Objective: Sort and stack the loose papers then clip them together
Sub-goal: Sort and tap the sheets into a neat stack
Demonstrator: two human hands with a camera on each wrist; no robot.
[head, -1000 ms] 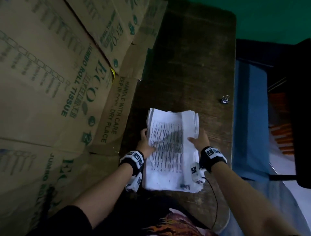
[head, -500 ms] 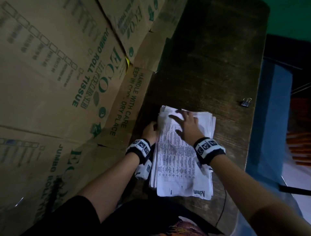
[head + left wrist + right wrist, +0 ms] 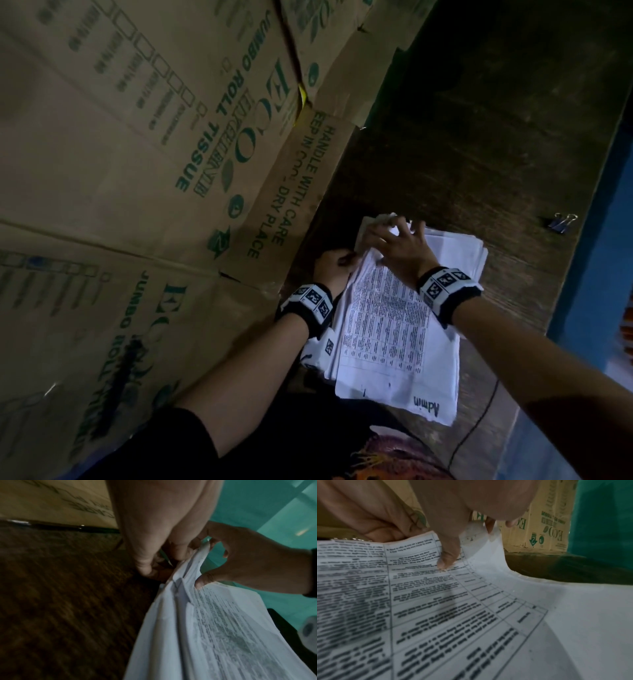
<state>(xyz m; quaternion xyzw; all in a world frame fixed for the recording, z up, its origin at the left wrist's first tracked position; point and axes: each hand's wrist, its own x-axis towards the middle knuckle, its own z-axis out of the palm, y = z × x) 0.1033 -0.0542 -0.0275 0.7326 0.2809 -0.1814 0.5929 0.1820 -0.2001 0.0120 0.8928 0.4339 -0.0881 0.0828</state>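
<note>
A stack of printed white papers [image 3: 394, 329] lies on the dark wooden table [image 3: 479, 144], its top sheet a table of text. My left hand [image 3: 337, 265] grips the stack's left edge near the far corner, fingers curled against it [image 3: 150, 566]. My right hand [image 3: 397, 240] reaches across the top and pinches the far-left corner, which curls upward [image 3: 481, 536]. Its thumb [image 3: 448, 559] presses on the printed face and the fingers sit behind the lifted corner. A black binder clip [image 3: 561, 222] lies alone near the table's right edge, well away from both hands.
Large brown cardboard boxes [image 3: 154, 154] printed with green lettering stand along the table's left side, close to my left hand. A blue surface [image 3: 599, 274] runs past the table's right edge. A thin black cable [image 3: 479, 421] hangs by the near right of the table.
My right hand has moved from the stack's right side across the top to the far-left corner and lifted it. The left hand has stayed at the left edge.
</note>
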